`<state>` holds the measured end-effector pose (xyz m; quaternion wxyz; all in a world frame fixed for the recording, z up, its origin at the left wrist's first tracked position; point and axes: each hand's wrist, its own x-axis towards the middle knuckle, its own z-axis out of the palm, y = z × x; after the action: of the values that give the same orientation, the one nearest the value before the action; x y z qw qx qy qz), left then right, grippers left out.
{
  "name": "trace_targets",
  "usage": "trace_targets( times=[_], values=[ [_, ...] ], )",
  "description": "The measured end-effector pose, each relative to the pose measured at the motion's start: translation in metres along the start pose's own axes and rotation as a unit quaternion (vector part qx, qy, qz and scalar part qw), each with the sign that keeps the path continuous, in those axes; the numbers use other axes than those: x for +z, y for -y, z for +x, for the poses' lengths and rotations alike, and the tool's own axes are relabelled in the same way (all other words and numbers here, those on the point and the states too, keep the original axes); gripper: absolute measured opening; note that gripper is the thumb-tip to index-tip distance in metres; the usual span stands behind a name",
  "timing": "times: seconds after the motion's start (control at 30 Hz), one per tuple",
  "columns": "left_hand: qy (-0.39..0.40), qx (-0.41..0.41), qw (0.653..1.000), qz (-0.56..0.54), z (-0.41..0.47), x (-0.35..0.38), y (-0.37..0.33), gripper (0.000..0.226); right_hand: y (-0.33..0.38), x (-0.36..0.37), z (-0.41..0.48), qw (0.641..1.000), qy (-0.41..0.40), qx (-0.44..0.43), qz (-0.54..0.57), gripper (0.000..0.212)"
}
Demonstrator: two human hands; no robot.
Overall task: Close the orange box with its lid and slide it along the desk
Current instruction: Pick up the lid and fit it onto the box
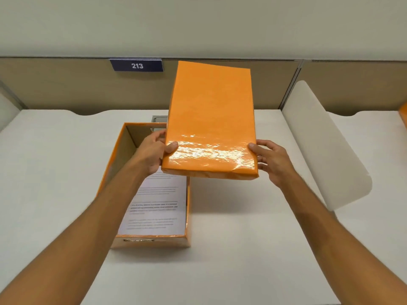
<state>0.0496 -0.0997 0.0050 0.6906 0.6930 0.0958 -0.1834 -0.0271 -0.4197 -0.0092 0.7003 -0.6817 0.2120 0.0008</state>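
Observation:
The glossy orange lid (211, 119) is held in the air above the desk, tilted with its far end raised. My left hand (155, 151) grips its near left edge and my right hand (269, 160) grips its near right edge. The lid hangs to the right of and slightly over the open orange box (110, 168), which stands on the white desk (242, 238). Inside the box lies a printed sheet of paper (154, 208). My left forearm crosses over the box's left side.
A white divider panel (323, 146) stands along the desk's right side. A beige partition with a dark "213" label (137, 65) runs along the back. A grey cable grommet (159, 119) sits behind the box. An orange object's edge (403, 115) shows at far right.

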Motion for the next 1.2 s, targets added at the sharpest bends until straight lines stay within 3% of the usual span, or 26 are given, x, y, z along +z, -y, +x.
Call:
trace_targets(
  times=[0.5,0.67,1.2],
  values=[
    [-0.011,0.028,0.995,0.1,-0.079,-0.139,0.02,0.064,-0.037,0.101,-0.077,0.996,0.045,0.001,-0.077,0.044],
    [-0.026,0.034,0.982,0.184,-0.096,-0.176,0.048,0.079,-0.062,0.126,-0.108,0.995,0.043,0.014,-0.087,0.039],
    [-0.003,-0.008,0.992,0.125,-0.101,-0.194,0.074,0.071,-0.069,0.148,-0.121,0.991,0.045,0.044,-0.116,0.052]
  ],
)
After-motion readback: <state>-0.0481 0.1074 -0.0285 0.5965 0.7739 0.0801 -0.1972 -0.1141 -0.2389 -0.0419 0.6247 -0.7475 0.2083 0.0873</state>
